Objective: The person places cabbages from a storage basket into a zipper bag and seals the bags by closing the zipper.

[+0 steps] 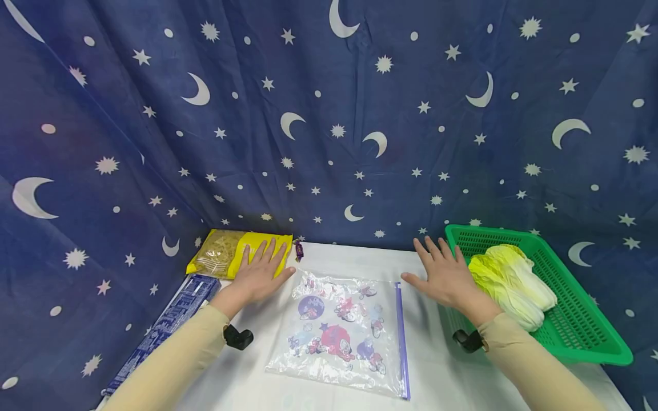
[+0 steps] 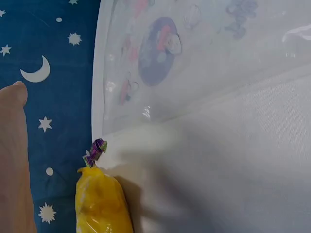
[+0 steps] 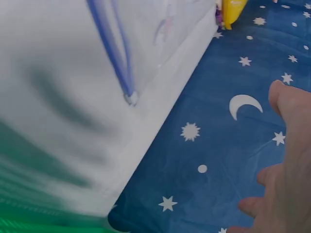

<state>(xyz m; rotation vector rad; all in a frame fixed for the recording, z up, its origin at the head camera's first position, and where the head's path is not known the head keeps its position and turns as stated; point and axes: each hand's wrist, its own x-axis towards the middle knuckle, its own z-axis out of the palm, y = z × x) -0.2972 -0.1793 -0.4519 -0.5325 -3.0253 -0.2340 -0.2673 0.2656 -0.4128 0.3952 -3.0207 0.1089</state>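
Observation:
Both hands are held palm down with fingers spread and nothing in them. In the head view my left hand (image 1: 258, 275) overlaps a yellow bag of pasta-like food (image 1: 221, 255). My right hand (image 1: 443, 278) is beside the green basket (image 1: 581, 337), on its left. Between the hands, a clear zip bag (image 1: 336, 337) with pink and purple cartoon prints lies flat, its purple zip edge (image 1: 401, 342) facing right. A small purple wrapped candy (image 1: 299, 250) lies by the yellow bag. In the left wrist view the candy (image 2: 95, 152) sits at the yellow bag's tip.
Two pale-green napa cabbage pieces (image 1: 509, 285) lie in the basket. A long dark blue package (image 1: 169, 325) runs along the left edge of the white table (image 1: 349, 257). A blue curtain (image 1: 329, 142) with moons and stars hangs behind and at the sides.

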